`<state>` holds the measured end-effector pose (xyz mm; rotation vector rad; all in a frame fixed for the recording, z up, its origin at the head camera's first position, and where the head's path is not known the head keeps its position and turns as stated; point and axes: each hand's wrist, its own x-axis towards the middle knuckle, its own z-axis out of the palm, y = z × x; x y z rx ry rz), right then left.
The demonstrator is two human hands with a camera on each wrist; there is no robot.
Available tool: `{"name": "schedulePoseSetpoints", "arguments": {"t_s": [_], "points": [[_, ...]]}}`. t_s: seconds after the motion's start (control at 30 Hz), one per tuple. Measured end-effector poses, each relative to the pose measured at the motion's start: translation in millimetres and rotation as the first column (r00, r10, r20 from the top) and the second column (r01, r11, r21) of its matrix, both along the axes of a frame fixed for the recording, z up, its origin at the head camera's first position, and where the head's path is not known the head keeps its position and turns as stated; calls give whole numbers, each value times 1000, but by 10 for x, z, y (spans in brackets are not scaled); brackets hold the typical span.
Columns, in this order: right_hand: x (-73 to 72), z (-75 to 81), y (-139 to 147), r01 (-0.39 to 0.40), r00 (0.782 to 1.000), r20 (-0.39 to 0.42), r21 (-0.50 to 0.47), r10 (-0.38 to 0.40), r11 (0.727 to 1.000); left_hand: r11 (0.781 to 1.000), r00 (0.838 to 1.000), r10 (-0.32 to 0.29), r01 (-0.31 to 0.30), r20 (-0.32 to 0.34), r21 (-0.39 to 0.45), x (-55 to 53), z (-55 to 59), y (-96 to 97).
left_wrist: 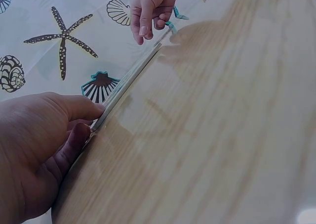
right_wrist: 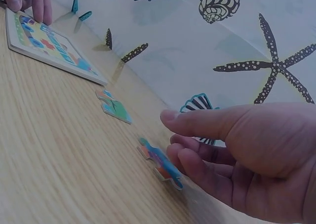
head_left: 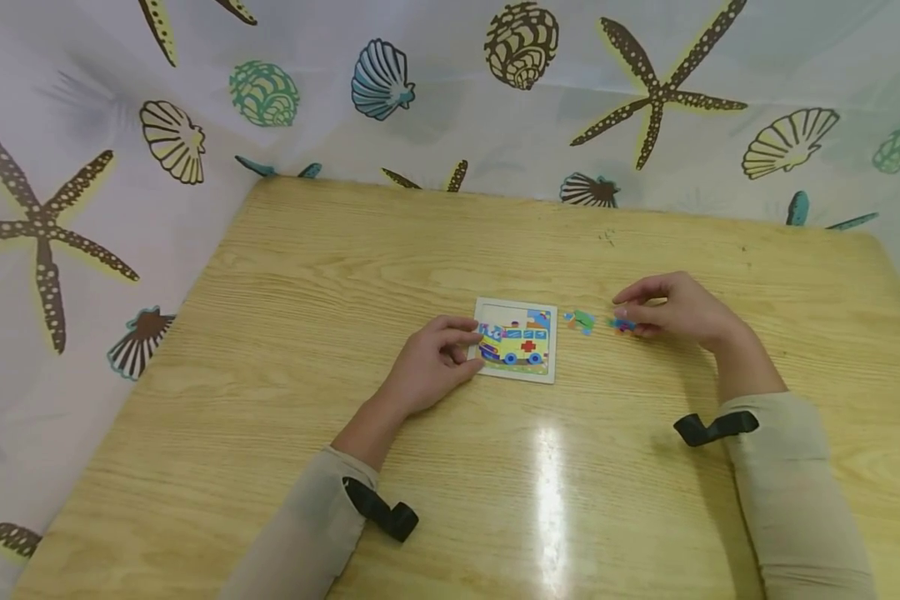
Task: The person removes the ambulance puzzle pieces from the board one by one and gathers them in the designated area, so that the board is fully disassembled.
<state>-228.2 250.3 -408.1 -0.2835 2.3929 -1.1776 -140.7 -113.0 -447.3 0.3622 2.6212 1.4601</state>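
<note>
Beige fabric sleeves [head_left: 791, 475] nearest, each with a black band [head_left: 378, 508]. Left hand [head_left: 433, 358]: fingers bent, holding the left edge of the puzzle board [head_left: 517, 377]. Board is a thin, nearly square panel, slightly wider than deep, pale rim; it lies flat just left of mid-table, toward the right hand. Its printed ambulance [head_left: 527, 343] has its long axis left-right, nose to the left; bare pale backing at upper left.

Just right of the board, flat: green-topped piece [head_left: 583, 320], interlocking outline. Right hand [head_left: 682, 312]: thumb well apart from partly bent fingers, beside the blue-and-orange piece [right_wrist: 160, 160], lobed, elongated; in the right wrist view its long axis slants down to the right. Finger contact: cannot tell.

Table [head_left: 330, 275]: wood-grained, glossy. Beyond: white cloth [head_left: 450, 108], shell and starfish prints.
</note>
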Motion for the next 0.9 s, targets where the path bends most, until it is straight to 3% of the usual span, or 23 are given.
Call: {"name": "schedulePoseSetpoints", "arguments": {"t_s": [0.13,0.33,0.5,0.73,0.9], "points": [[-18,-12,-66,1,1000,25,-6,-1,1000,1000,1000,0,0,3,1,-3,1,5],[-25,20,-202,2,1000,-5,1,-2,1000,1000,1000,-1,1,-1,5,-2,8,8],[-39,35,-328,-36,999,-40,9,37,999,1000,1000,-2,2,1,3,-2,20,6],[-64,36,-555,-99,995,2,-24,99,995,1000,1000,5,-4,10,-9,0,19,1],[-73,15,-716,-161,987,-27,10,161,987,1000,1000,8,-8,12,-6,4,13,0]]}}
